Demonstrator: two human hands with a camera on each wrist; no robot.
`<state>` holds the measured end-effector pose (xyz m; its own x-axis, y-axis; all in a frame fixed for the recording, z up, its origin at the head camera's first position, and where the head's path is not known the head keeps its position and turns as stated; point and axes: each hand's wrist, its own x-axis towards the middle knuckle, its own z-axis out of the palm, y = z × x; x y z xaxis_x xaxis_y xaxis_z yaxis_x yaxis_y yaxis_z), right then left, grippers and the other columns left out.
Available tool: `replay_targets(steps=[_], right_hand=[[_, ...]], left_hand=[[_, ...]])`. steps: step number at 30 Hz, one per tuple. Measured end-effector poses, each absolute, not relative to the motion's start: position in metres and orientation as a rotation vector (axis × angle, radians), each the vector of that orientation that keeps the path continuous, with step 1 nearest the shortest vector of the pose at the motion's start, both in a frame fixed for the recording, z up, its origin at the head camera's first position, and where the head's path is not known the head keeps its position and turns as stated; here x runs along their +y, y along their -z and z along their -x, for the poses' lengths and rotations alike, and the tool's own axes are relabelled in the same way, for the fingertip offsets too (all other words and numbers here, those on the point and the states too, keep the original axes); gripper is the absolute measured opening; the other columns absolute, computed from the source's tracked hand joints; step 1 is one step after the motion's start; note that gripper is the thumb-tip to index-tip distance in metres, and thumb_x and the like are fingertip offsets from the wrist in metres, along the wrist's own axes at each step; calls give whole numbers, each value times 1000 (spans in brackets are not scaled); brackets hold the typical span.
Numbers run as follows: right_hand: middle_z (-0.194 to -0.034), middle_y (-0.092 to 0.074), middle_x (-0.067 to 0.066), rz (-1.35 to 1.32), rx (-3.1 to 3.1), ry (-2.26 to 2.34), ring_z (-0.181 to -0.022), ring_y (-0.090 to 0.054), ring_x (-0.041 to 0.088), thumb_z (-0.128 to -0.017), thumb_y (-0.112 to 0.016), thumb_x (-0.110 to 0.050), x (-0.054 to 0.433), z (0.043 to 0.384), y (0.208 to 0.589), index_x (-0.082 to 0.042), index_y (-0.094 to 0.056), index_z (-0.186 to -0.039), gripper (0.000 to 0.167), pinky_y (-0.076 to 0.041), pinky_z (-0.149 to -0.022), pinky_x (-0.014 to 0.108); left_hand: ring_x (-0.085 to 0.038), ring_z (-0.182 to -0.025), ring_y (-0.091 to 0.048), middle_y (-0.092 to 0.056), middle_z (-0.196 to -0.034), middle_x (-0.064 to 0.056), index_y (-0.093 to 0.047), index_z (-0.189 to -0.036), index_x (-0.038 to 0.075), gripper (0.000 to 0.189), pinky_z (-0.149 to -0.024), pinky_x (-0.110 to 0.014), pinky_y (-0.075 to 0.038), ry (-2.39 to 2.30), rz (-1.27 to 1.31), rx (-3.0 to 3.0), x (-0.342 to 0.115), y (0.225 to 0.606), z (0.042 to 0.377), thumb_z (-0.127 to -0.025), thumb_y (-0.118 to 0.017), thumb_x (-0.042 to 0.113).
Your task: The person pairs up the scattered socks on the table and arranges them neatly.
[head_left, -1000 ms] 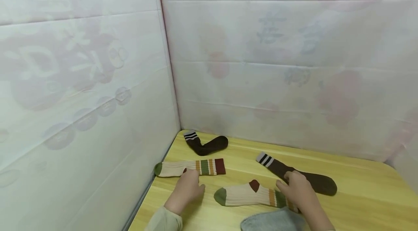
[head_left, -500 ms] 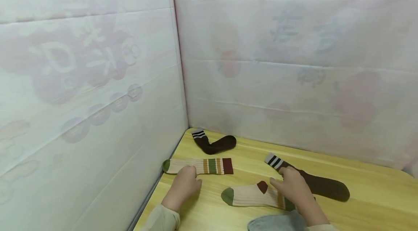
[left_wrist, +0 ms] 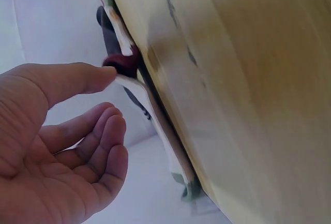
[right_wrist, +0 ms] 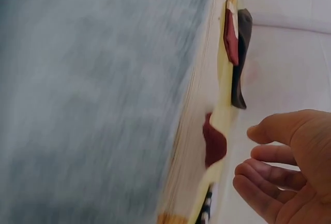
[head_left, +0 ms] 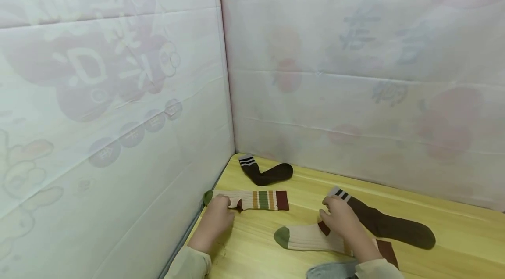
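In the head view, a cream striped sock (head_left: 246, 200) with green toe and dark red cuff lies at the left. My left hand (head_left: 216, 217) is at its toe half; in the left wrist view, the thumb tip meets the sock near its dark red heel (left_wrist: 121, 62), and the other fingers are loosely bent, apart from the thumb. A matching cream sock (head_left: 304, 238) lies nearer, at the middle. My right hand (head_left: 342, 217) is over its heel, partly hiding its stripes. Its fingers are loosely bent, with nothing held in the right wrist view.
A bent dark brown sock (head_left: 266, 177) lies in the table's back left corner. Another brown sock (head_left: 390, 224) stretches beyond the right hand. Grey-blue cloth (head_left: 329, 271) sits at the front edge of the yellow wooden table (head_left: 244, 252). White printed walls (head_left: 300, 94) stand behind and left.
The head view has turned left. Over the table, my left hand has moved left along the cream sock towards its toe. My right hand has moved left to the nearer sock's heel.
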<state>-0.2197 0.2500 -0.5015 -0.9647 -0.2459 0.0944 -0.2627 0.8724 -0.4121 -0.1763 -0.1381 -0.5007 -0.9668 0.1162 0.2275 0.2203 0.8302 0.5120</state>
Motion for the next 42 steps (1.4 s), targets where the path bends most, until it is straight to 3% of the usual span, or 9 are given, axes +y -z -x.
replay_targets(steps=[2, 5, 15, 24, 33, 37, 42], right_hand=[[-113, -70, 25, -416, -2996, -668, -94, -71, 33, -95, -74, -8, 244, 221, 502, 11, -70, -119, 31, -62, -74, 44], [-111, -69, 23, -416, -3003, -662, -93, -71, 31, -95, -74, -8, 234, 223, 502, 10, -70, -120, 31, -62, -75, 43], [-109, -69, 18, -460, -3023, -656, -94, -72, 29, -95, -75, -8, 207, 235, 512, 6, -73, -119, 28, -62, -77, 42], [-95, -65, 11, -521, -3005, -663, -76, -57, 15, -92, -76, -3, 193, 241, 517, 5, -74, -108, 18, -55, -67, 33], [-96, -67, 10, -698, -2957, -731, -83, -60, 16, -89, -79, -2, 172, 244, 521, 4, -75, -108, 20, -59, -77, 41], [-91, -63, 7, -742, -2970, -750, -74, -49, 14, -89, -80, -2, 163, 244, 522, 3, -75, -107, 19, -55, -73, 38], [-91, -64, 7, -771, -2966, -708, -75, -55, 12, -89, -79, 1, 158, 243, 523, 2, -78, -106, 17, -60, -76, 37]], left_hand=[[-33, -91, -70, -70, -95, -18, -72, -95, -9, 16, -80, -45, -61, 783, 263, -2808, -142, 502, 178, -80, -76, -8], [-37, -94, -71, -72, -96, -20, -72, -96, -11, 18, -83, -48, -61, 762, 249, -2799, -148, 504, 182, -79, -76, -10], [-36, -93, -69, -72, -94, -20, -72, -97, -12, 24, -86, -49, -60, 790, 169, -2826, -162, 507, 183, -73, -72, -14], [-35, -92, -68, -70, -92, -18, -73, -98, -12, 29, -87, -49, -60, 755, 178, -2834, -163, 506, 186, -70, -70, -18], [-31, -87, -67, -69, -92, -15, -73, -99, -9, 28, -82, -45, -59, 719, 252, -2834, -161, 509, 194, -72, -72, -16], [-22, -74, -56, -59, -77, -9, -65, -77, -4, 15, -69, -38, -52, 676, 269, -2856, -159, 508, 197, -71, -70, -16], [-15, -67, -41, -48, -68, -2, -47, -62, 8, 35, -62, -34, -41, 659, 291, -2879, -156, 509, 200, -73, -72, -14]])
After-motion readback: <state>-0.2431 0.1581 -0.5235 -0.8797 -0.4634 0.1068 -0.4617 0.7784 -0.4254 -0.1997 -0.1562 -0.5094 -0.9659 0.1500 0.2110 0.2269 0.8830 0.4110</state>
